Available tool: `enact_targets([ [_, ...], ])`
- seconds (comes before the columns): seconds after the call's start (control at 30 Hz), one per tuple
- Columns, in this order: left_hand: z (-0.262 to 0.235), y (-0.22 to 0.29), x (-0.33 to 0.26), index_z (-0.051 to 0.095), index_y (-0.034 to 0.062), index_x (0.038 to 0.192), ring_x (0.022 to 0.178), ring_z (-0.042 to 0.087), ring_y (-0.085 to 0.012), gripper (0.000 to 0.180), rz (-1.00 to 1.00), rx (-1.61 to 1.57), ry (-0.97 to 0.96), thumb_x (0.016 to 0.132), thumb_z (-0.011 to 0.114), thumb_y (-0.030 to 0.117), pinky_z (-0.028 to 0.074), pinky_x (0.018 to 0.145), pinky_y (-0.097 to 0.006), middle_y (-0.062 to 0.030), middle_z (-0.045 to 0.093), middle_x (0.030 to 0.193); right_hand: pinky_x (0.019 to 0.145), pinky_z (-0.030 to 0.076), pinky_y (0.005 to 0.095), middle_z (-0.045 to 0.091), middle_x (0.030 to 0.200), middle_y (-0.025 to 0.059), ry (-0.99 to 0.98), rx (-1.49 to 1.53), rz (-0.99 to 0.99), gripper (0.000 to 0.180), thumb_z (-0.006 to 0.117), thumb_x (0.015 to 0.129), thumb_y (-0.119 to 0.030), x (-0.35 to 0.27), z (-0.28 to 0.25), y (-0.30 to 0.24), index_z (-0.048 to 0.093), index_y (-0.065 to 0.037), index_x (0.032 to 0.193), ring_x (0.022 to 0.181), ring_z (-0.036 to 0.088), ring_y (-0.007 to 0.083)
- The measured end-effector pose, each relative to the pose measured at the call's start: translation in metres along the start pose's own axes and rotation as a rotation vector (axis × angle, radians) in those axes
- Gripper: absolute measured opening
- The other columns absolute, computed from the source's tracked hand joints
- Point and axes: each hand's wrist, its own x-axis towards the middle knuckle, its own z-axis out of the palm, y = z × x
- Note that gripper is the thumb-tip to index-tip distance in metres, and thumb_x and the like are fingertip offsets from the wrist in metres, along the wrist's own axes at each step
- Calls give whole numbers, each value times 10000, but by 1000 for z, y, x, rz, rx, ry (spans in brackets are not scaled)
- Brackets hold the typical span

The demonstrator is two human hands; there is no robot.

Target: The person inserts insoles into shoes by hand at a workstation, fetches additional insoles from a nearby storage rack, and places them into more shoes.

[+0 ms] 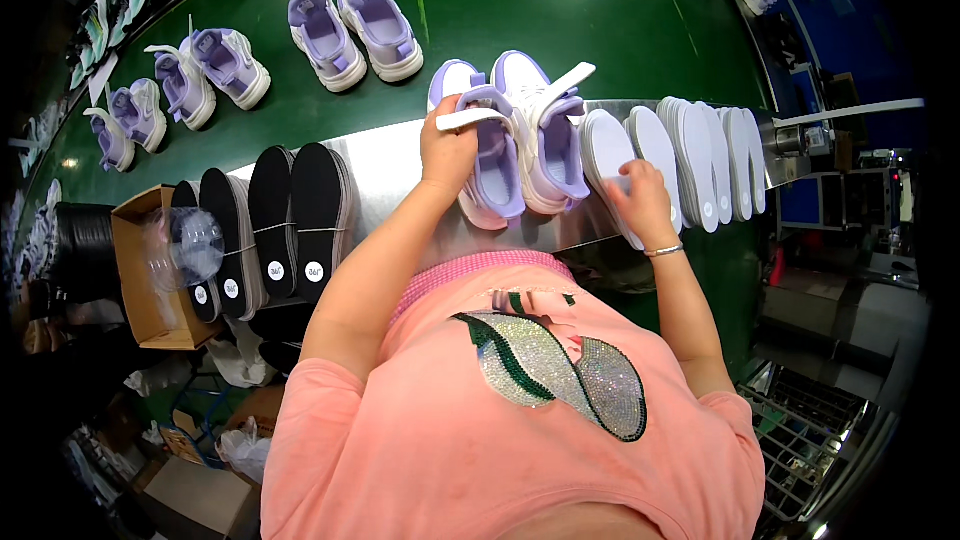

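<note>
My left hand grips the side of a white and purple sneaker, with its fingers near the opening and raised strap. Close beside it, to the right, stands the matching sneaker, its strap lifted and collar facing me. My right hand is bent over the leftmost stack of white insoles, thumb and fingers closed at the edge of an insole. Whether that insole is lifted off the stack cannot be made out.
More white insoles lie in stacks to the right along the metal ledge. Banded black insoles and a cardboard box are at left. Several purple sneakers stand in pairs on the green surface.
</note>
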Motion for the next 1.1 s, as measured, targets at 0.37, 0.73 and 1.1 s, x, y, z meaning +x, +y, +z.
enact_targets([
  [0.37, -2, 7, -5, 576, 41, 902, 723, 564, -237, 201, -71, 60, 55, 772, 558, 193, 429, 657, -293, -134, 591, 779, 671, 339, 394, 514, 856, 71, -93, -172, 209, 320, 675, 639, -294, -5, 10, 5, 511, -82, 816, 830, 491, 257],
  [0.73, -14, 12, 9, 562, 11, 732, 560, 404, -77, 310, -106, -35, -68, 833, 510, 299, 341, 502, -218, -14, 507, 626, 737, 361, 336, 552, 892, 64, -57, 218, -599, 150, 565, 725, -120, 36, -11, -115, 547, -61, 862, 827, 507, 240],
  [1.1, -10, 6, 15, 517, 55, 725, 487, 373, -69, 396, -355, -232, -199, 885, 359, 380, 301, 452, -208, 21, 441, 573, 596, 433, 340, 496, 725, 58, 138, 85, -526, 122, 542, 678, -91, 89, 40, -128, 548, -77, 798, 689, 501, 242],
])
